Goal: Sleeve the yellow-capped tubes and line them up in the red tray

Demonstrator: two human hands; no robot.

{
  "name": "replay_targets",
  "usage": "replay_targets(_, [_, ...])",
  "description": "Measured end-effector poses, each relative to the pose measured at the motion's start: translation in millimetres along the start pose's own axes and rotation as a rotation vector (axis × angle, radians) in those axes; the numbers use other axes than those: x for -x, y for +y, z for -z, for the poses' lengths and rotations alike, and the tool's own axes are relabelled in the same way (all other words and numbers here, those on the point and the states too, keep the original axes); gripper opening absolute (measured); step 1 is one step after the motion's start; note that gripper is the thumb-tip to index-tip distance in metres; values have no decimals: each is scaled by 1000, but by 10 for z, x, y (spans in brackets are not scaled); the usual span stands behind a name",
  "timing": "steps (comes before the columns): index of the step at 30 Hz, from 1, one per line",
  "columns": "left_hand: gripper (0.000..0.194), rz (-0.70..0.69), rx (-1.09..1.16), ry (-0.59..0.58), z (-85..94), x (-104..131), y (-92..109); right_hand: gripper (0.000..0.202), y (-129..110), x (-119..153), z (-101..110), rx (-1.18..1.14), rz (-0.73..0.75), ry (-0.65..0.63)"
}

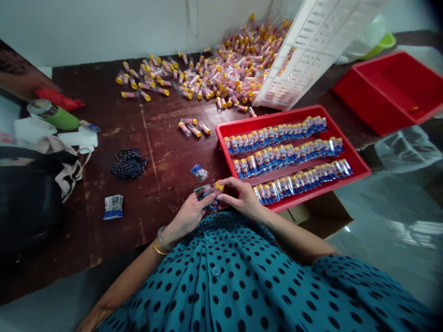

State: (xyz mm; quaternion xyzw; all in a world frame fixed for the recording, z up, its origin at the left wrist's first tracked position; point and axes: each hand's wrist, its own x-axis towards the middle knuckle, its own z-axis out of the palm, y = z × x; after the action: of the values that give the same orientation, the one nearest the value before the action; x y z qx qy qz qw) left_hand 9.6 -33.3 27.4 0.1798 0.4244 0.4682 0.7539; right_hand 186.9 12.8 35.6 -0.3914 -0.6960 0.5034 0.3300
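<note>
Close to my body, my left hand (189, 213) is closed around small blue printed packets (202, 191), its thumb against a small clear tube with a yellow cap (218, 186). My right hand (243, 197) pinches that tube from the other side with thumb and fingertips. The lower part of the tube, with blue print on it, is partly covered by my fingers. Just beyond my hands, a few loose blue printed packets (200, 172) lie on the dark table (166, 152). At my right, a red tray (294, 199) carries three rows of yellow-capped tubes in blue sleeves (287, 186).
A heap of yellow-capped tubes (221, 76) spreads along the wall, beside a leaning white plastic basket (294, 55). Several tubes (194, 129) lie nearer. A red bin (387, 92) stands right; dark patterned cloth (128, 163), a packet stack (113, 207) and a green bottle (55, 114) are left.
</note>
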Motion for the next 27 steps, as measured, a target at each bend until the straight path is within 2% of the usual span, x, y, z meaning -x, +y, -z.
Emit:
replay_targets(4, [25, -19, -90, -4, -56, -35, -15, 25, 57, 68, 25, -4, 43, 102])
replay_targets(8, [26, -28, -165, -21, -119, -62, -13, 17, 88, 83, 78, -26, 81, 115])
replay_targets(13, [28, 4, -171, -19, -171, -115, -22, 22, 100, 102, 92, -165, -10, 103])
replay_targets(15, [31, 37, -184, -34, -176, -145, -26, 26, 122, 76, 240, -268, -50, 133])
replay_targets(17, [34, 49, -210, -34, -165, -178, -26, 32, 171, 53, 525, -292, -59, 240])
replay_targets(20, [40, 32, -217, 27, -105, -227, -17, 40, 270, 119, 1028, -96, -117, 378])
replay_targets(21, [43, 31, -210, 52, -73, -241, -13, 41, 300, 174, 1148, -2, -165, 359])
replay_targets(23, [47, 41, -204, 89, 2, -264, -4, 41, 343, 308, 1251, 150, -268, 228])
replay_targets(25, [44, 56, -221, 105, 79, -276, 1, 41, 355, 420, 1199, 246, -314, 87])
replay_targets(27, [37, 73, -245, 107, 143, -273, 1, 40, 331, 458, 1094, 322, -294, 49])
